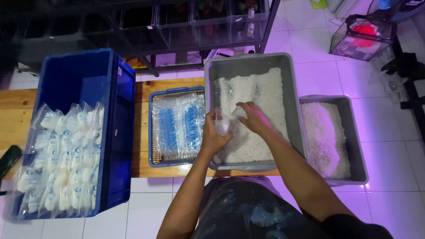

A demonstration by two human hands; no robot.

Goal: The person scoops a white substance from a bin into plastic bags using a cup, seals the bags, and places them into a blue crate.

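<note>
A small clear bag point(222, 124) is gripped by the left hand point(214, 135) over the grey tub point(292, 95) of white grains point(254, 106), so spills are caught; the right hand point(253, 117), fingers curled, is kept at its mouth.

We are looking down on a white tiled floor point(310, 40) that is glowing under purple light. A wooden bench point(17, 110) is running across it, and dark metal shelving point(186, 22) with clear drawers is standing behind.

Filled clear bags point(62, 159) with blue print stand in rows inside the blue crate point(119, 132) at the left. Flat empty clear bags point(177, 126), also blue-printed, lie stacked in the small blue basket point(151, 132) in the middle.
</note>
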